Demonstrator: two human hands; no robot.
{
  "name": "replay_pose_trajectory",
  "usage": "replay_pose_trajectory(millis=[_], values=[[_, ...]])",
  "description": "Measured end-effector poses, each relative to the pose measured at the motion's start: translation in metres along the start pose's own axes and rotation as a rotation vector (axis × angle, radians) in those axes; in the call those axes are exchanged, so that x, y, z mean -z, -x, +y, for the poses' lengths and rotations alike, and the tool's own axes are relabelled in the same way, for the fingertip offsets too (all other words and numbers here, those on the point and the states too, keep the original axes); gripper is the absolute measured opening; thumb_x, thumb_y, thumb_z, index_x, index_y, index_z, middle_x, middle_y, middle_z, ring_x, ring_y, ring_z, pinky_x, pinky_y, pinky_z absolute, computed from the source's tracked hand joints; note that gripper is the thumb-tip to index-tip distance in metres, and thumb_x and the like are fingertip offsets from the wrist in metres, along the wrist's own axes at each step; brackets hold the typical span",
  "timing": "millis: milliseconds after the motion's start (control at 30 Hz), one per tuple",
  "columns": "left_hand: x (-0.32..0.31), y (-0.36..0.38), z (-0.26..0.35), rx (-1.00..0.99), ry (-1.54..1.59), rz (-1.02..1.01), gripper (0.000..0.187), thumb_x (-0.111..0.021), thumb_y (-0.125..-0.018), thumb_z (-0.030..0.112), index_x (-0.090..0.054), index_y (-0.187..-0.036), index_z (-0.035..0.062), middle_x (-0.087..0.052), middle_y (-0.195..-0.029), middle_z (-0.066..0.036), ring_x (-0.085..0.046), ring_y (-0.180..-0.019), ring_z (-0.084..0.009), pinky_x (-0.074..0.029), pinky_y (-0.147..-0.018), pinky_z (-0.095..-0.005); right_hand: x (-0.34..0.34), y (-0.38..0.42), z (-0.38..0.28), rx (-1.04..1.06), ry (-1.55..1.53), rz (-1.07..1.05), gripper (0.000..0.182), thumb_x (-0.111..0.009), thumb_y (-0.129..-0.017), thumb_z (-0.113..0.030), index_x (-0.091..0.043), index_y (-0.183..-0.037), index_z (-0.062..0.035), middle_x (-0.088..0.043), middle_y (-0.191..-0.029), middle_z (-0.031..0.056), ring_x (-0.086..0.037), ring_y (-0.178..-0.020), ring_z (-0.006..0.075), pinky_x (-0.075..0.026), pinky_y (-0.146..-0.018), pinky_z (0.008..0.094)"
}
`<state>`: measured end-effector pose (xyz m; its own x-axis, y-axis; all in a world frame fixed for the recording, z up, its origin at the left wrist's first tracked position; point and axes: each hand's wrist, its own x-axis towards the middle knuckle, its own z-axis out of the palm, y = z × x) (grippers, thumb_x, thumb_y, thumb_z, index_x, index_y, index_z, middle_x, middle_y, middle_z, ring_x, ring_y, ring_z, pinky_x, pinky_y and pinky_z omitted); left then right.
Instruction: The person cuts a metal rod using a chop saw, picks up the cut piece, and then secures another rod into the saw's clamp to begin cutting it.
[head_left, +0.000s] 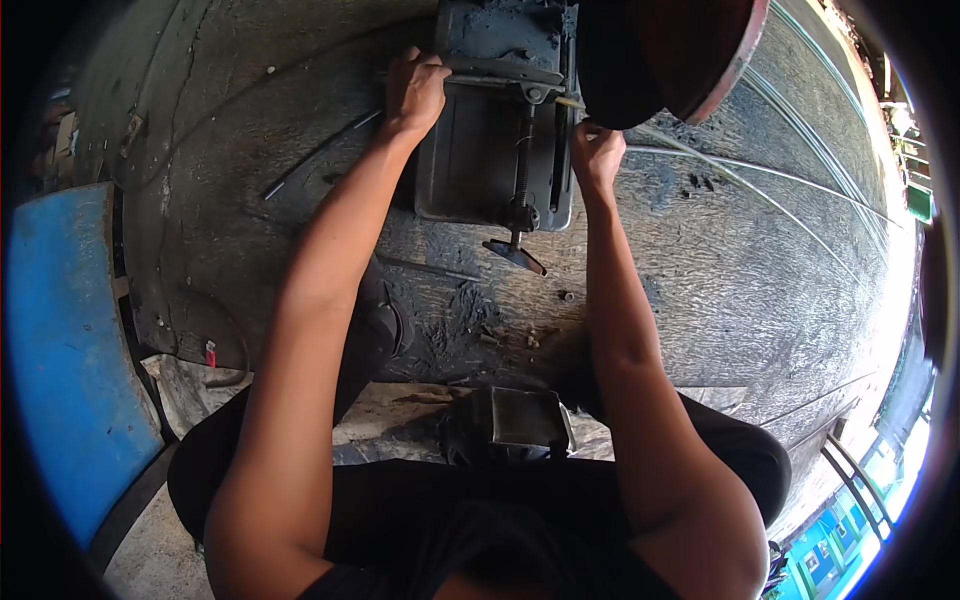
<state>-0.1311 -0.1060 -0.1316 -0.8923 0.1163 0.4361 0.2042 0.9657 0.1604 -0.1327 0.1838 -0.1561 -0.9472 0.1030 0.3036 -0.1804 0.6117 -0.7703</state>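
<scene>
A metal clamp base (470, 155) with a long screw and a flat handle (515, 257) lies on the ground ahead of me. A thin metal rod (480, 79) runs across it along the clamp jaw (505, 68). My left hand (416, 92) is closed around the rod's left end, beside the base. My right hand (598, 155) is closed in a pinch at the base's right side, below a large dark round housing with a reddish rim (735, 65). What its fingertips hold is hidden.
Long thin rods (760, 175) extend to the right. A short dark rod (320, 155) lies left of the base. A blue panel (75, 350) stands at far left. A nut-like piece (568, 296) and dark debris are on the ground. A boxy metal object (525, 415) sits between my legs.
</scene>
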Motion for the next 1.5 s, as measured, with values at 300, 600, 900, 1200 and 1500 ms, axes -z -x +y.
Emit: replay_pose_trajectory(millis=[300,600,900,1200,1500], values=[[0.001,-0.003,0.005,-0.021,-0.085,0.026,0.014,-0.062,-0.074,0.001,-0.071,-0.083,0.0064,-0.068,-0.086,-0.007,-0.062,-0.084,-0.0281,-0.052,-0.073,-0.0390,-0.004,-0.037,0.048,0.401,0.197,-0.009,0.020,-0.068,-0.072,-0.012,-0.068,-0.090,-0.0028,-0.063,-0.101,0.0219,-0.059,-0.092,0.0393,-0.047,-0.081,0.0454],[-0.001,-0.003,0.008,0.050,-0.060,-0.023,0.013,-0.059,-0.077,0.001,-0.069,-0.084,0.0061,-0.067,-0.087,-0.008,-0.064,-0.085,-0.0297,-0.052,-0.074,-0.0415,-0.015,-0.048,0.095,0.536,0.206,-0.102,0.016,-0.067,-0.075,-0.016,-0.068,-0.086,-0.0048,-0.067,-0.087,0.0175,-0.062,-0.088,0.0369,-0.044,-0.085,0.0438],[-0.001,0.000,0.013,0.079,-0.069,-0.001,0.010,-0.058,-0.075,0.003,-0.066,-0.079,0.0073,-0.064,-0.085,-0.008,-0.063,-0.089,-0.0274,-0.047,-0.078,-0.0418,-0.003,-0.046,0.065,0.388,0.205,-0.181,0.013,-0.066,-0.075,-0.015,-0.068,-0.085,-0.0071,-0.067,-0.084,0.0134,-0.063,-0.085,0.0335,-0.044,-0.080,0.0431],[-0.003,0.001,0.016,0.099,-0.101,0.006,0.009,-0.058,-0.074,0.002,-0.065,-0.078,0.0067,-0.063,-0.084,-0.009,-0.064,-0.084,-0.0279,-0.047,-0.076,-0.0408,-0.006,-0.039,0.053,0.457,0.270,-0.065,0.016,-0.067,-0.075,-0.015,-0.068,-0.090,-0.0087,-0.068,-0.088,0.0122,-0.063,-0.088,0.0316,-0.042,-0.080,0.0442],[-0.004,0.006,0.012,0.060,-0.033,0.030,0.015,-0.059,-0.072,0.000,-0.065,-0.083,0.0073,-0.063,-0.085,-0.007,-0.063,-0.084,-0.0279,-0.046,-0.076,-0.0414,-0.007,-0.037,0.052,0.416,0.245,-0.066,0.017,-0.068,-0.075,-0.016,-0.067,-0.090,-0.0082,-0.067,-0.088,0.0129,-0.062,-0.087,0.0322,-0.040,-0.081,0.0426]])
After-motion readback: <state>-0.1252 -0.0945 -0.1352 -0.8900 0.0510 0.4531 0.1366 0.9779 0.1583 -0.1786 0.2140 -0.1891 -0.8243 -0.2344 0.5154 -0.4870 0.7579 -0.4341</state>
